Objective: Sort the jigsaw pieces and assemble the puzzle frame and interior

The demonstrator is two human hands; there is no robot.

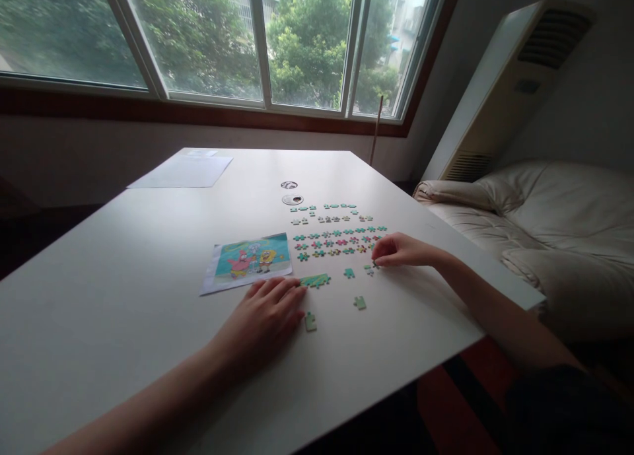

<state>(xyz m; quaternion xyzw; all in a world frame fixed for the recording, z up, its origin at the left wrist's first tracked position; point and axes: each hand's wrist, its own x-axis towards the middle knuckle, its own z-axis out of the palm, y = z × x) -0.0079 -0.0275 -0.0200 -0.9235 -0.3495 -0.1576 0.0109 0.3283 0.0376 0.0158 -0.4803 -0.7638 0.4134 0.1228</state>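
Note:
My right hand (402, 249) pinches a small puzzle piece (375, 264) at the right end of the laid-out pieces. Flat on the table, my left hand (272, 304) has its fingers stretched out, the tips touching the left end of a joined green strip of puzzle pieces (317, 280). Just by its thumb lies a green edge piece (310, 321). Loose pieces sit between the hands: a teal piece (349, 273), a pale piece (369, 270) and a green piece (360, 302). Beyond them, several rows of puzzle pieces (341, 242) are spread. A printed cartoon picture (252, 260) lies left of the rows.
The white table (123, 277) reaches toward the window. White paper sheets (185, 171) lie at its far left corner. Two round items, one a cable-hole cover (292, 199), are behind the rows. A cream leather sofa (559, 224) and a tall air conditioner (505, 92) stand at right.

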